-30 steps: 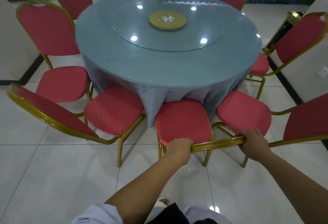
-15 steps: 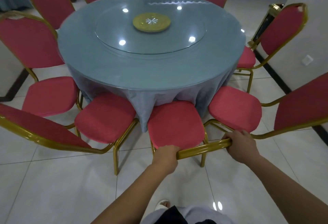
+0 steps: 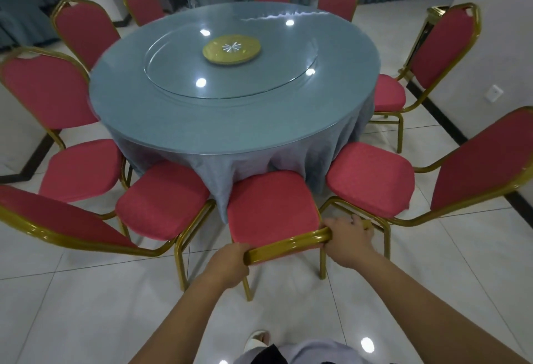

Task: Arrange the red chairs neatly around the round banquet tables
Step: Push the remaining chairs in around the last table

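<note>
Gripping the gold top rail point(image 3: 288, 244) of the near red chair point(image 3: 272, 208), both hands curl their fingers around it, left hand point(image 3: 229, 265) and right hand point(image 3: 347, 238) apart for even steering; beyond them its seat touches the round bench's point(image 3: 230, 121) blue cloth.

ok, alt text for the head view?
Both hands, left hand and right hand, grip the gold metal top rail of a red padded chair tucked at a round table with grey-blue cloth; more red chairs ring it.
</note>
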